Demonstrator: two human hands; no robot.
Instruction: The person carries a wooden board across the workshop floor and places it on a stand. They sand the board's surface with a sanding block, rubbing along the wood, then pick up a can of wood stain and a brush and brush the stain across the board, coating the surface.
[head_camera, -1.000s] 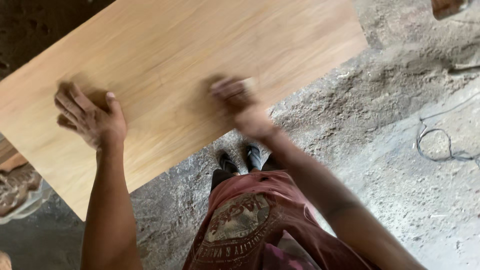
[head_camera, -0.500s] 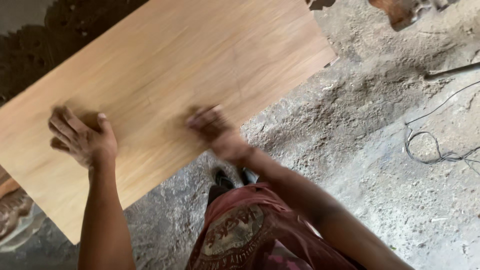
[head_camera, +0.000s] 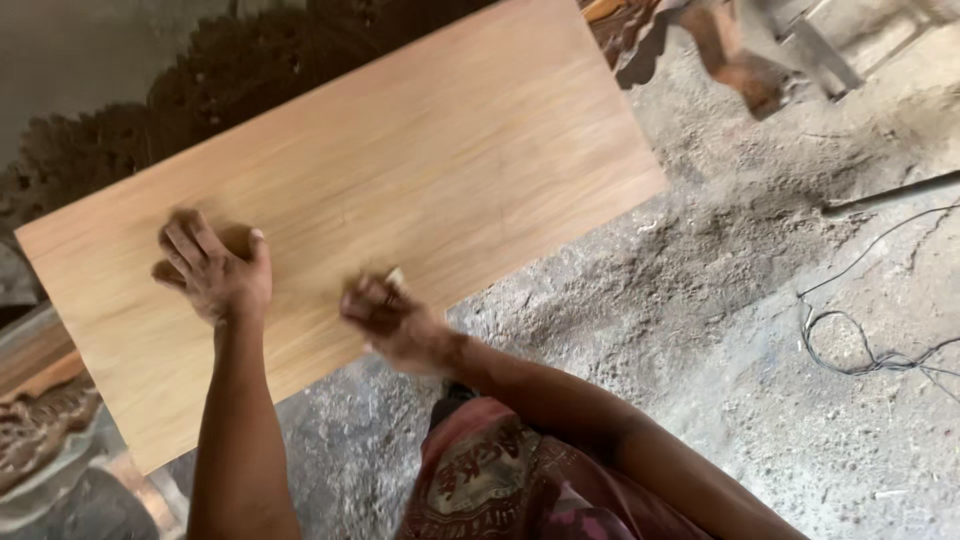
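A large light-brown wooden board (head_camera: 440, 160) lies slanted across the view above a dusty floor. My left hand (head_camera: 212, 268) rests flat on the board near its left end, fingers spread. My right hand (head_camera: 388, 318) is blurred at the board's near edge, fingers closed around a small pale pad of sandpaper (head_camera: 396, 277) pressed against the wood. My red patterned garment (head_camera: 500, 480) shows at the bottom.
Sawdust covers the grey floor (head_camera: 720, 300). A thin black cable (head_camera: 860, 340) loops on the right. Carved dark wood pieces (head_camera: 45, 430) lie at the lower left, and more carved wood (head_camera: 730, 45) stands at the top right.
My right hand has slid along the near edge toward my left hand with the sandpaper. The view has shifted, so the board's right corner now shows more.
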